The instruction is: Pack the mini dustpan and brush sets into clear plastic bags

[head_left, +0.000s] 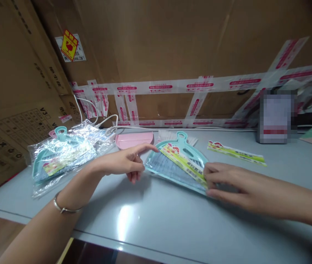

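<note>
A light-turquoise dustpan point(150, 161) lies on the table with a grey-bristled brush point(164, 167) set in it. Across them runs a yellow-green printed label strip point(184, 161). My left hand point(127, 163) has its index finger stretched to the strip's upper left end, the other fingers loosely curled with nothing in them. At the lower right end, my right hand point(223, 183) pinches the strip close to the dustpan's corner; its fingertips are partly hidden. A second label strip point(237, 153) lies flat beyond my right hand.
Left, a plastic-bagged turquoise dustpan set point(62, 157) rests on the table point(156, 216). Behind are a pink dustpan point(134, 140), a white-bristled brush point(191, 140) and white cables point(109, 119). Large cardboard boxes point(156, 44) wall the back and left. A blurred-out device point(276, 117) stands right.
</note>
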`<state>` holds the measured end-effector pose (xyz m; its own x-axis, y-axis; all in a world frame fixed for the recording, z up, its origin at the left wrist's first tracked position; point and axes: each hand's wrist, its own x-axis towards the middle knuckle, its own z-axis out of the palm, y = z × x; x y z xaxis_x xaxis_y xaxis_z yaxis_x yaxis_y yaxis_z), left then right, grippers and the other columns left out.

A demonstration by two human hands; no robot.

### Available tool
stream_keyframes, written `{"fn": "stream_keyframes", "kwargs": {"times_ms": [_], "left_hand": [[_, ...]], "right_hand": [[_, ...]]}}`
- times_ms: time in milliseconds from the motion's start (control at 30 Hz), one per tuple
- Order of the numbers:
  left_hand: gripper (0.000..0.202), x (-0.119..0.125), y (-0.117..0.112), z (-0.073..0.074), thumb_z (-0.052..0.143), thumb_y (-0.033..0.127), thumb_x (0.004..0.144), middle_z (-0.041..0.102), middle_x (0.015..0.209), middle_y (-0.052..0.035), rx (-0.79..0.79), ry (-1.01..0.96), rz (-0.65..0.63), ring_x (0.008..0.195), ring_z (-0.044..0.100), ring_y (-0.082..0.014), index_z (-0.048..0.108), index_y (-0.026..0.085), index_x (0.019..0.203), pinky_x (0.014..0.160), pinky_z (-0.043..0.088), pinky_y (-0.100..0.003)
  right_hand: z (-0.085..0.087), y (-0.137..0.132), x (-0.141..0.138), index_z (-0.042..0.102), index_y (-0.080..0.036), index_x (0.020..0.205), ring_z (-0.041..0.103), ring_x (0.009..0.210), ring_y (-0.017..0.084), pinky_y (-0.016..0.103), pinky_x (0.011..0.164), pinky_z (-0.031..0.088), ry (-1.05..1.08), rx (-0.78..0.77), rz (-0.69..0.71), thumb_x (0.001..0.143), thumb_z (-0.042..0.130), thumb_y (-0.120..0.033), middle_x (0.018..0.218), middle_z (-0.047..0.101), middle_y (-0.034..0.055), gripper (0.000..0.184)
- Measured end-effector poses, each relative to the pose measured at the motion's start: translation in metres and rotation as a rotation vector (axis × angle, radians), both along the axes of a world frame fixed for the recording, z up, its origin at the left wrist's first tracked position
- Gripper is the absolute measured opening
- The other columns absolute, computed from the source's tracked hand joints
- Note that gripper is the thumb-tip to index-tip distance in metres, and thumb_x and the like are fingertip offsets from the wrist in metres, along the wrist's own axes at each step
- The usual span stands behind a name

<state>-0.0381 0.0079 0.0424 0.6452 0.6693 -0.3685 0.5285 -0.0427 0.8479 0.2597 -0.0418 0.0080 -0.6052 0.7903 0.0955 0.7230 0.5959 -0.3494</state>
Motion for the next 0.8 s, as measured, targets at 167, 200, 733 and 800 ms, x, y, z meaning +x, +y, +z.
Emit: {"fn": "stream_keyframes", "kwargs": {"times_ms": [167,200,733,800], "left_hand": [[0.037,0.003,-0.002,0.003,0.06,0.049,0.075,0.059,0.075,-0.0005,0.159,0.144,-0.086,0.066,0.055,-0.0116,0.059,0.019,0.097,0.058,0.042,-0.022],[0.043,0.005,-0.003,0.001,0.066,0.051,0.069,0.058,0.078,-0.0008,0.204,0.176,-0.112,0.068,0.054,-0.0124,0.059,0.019,0.098,0.059,0.041,-0.022],[0.023,0.03,-0.007,-0.035,0.041,0.037,0.087,0.053,0.059,0.002,0.549,0.279,0.003,0.056,0.052,-0.0125,0.047,0.019,0.074,0.06,0.036,-0.026],[0.023,0.032,-0.006,-0.042,0.042,0.041,0.086,0.05,0.053,0.0051,0.465,0.256,0.075,0.048,0.052,-0.0118,0.042,0.02,0.076,0.055,0.036,-0.025]], "right_hand": [[-0.003,0.01,0.002,0.046,-0.02,0.064,0.049,0.063,0.013,0.026,0.059,0.039,-0.084,-0.24,-0.071,0.088,0.04,-0.037,0.07,0.054,0.002,0.031],[-0.005,0.011,0.003,0.045,-0.02,0.064,0.048,0.063,0.013,0.026,0.059,0.038,-0.095,-0.236,-0.086,0.088,0.041,-0.037,0.069,0.053,0.0015,0.03],[-0.022,0.034,0.023,0.044,-0.024,0.085,0.05,0.062,0.018,0.028,0.057,0.038,-0.037,-0.362,-0.36,0.08,0.047,-0.052,0.068,0.052,-0.0008,0.028],[-0.024,0.037,0.025,0.042,-0.024,0.085,0.05,0.06,0.017,0.029,0.057,0.038,-0.033,-0.368,-0.379,0.079,0.048,-0.049,0.066,0.052,-0.0013,0.026]]}}
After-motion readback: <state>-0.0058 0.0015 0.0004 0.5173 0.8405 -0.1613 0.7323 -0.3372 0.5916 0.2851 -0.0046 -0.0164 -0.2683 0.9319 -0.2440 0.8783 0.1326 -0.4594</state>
